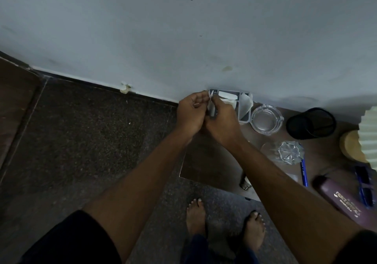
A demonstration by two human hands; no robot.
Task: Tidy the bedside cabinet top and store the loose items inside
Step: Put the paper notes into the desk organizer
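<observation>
Both hands meet over the far left corner of the brown cabinet top (206, 161). My left hand (190, 113) and my right hand (221, 120) pinch a small white paper piece (210, 105) between them. What else lies under the fingers is hidden. Just behind the hands a grey-and-white divided organiser tray (230, 96) with white papers stands against the wall. To the right lie a clear glass ashtray (266, 119), a cut-glass dish (289, 152), a blue pen (304, 170), a purple spectacle case (342, 201) and blue-framed glasses (364, 186).
A black mesh pen cup (311, 123) stands at the back right. A pleated white lamp (369, 135) on a wooden base is at the right edge. A small metal object (245, 183) sits at the cabinet's front edge. Dark speckled floor (91, 141) lies left; bare feet below.
</observation>
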